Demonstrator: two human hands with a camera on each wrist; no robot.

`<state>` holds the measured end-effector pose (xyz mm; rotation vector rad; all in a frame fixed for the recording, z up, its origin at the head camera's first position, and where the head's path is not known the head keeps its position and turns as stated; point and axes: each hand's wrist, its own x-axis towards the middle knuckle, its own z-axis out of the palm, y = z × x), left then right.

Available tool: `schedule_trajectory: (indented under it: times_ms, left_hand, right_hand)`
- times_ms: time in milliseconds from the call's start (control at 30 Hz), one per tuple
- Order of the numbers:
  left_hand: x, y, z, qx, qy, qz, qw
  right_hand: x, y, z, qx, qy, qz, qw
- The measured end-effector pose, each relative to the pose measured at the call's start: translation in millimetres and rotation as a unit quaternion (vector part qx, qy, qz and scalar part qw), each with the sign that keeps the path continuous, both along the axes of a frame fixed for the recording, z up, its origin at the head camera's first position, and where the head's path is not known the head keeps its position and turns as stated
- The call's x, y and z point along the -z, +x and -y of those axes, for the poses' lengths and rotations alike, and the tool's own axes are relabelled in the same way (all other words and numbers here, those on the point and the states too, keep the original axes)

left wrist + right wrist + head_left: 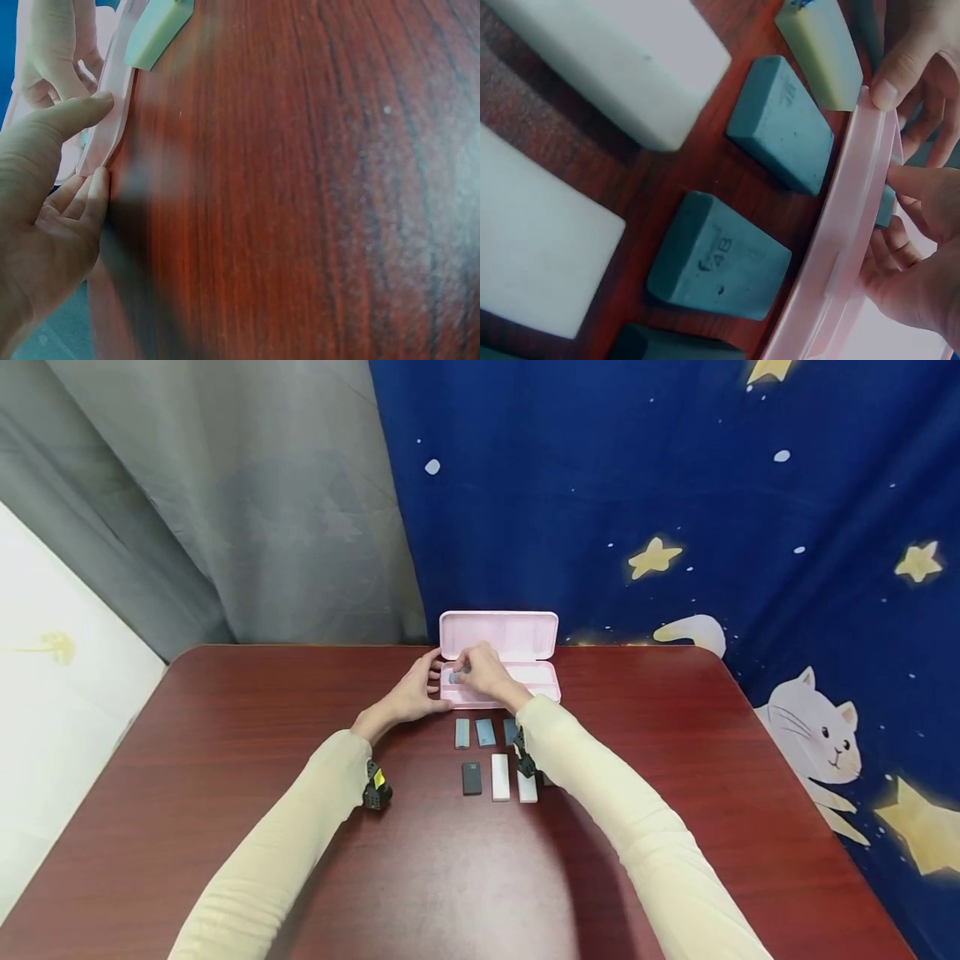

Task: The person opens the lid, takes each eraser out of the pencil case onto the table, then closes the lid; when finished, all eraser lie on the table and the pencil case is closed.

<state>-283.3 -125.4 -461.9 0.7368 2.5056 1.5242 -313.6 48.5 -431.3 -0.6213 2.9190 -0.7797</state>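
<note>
A pink pencil case stands at the table's back edge with its lid raised. At its left end my left hand grips the corner. In the left wrist view, that thumb lies on the rim and the fingers touch the outer end wall. My right hand reaches inside the case's left part. It pinches a small blue eraser between thumb and fingers, which partly hide it. In front of the case lie blue erasers and one with a pale yellow-green side.
Nearer the person are a black eraser and two white erasers. The right sleeve hangs over the right end of these rows and partly covers them. A blue curtain hangs behind the reddish-brown table.
</note>
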Motion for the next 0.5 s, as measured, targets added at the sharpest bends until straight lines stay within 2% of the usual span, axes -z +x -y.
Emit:
schedule_trajectory:
  times_ms: [133,333,500]
  left_hand:
    - [0.2,0.5,-0.9,-0.005,0.001,0.001,1.0]
    - [-1.6,2.8,2.9,-0.014,0.005,0.005,0.9999]
    - [-5.6,5.8,0.0,-0.004,-0.003,0.001,1.0]
  right_hand:
    - [-2.2,0.5,-2.7,0.006,-0.024,0.011,0.9996]
    - [0.7,-0.4,-2.3,-0.007,-0.1,0.041,0.9941]
    - [6.8,0.3,-9.1,-0.003,-0.155,0.026,0.9875]
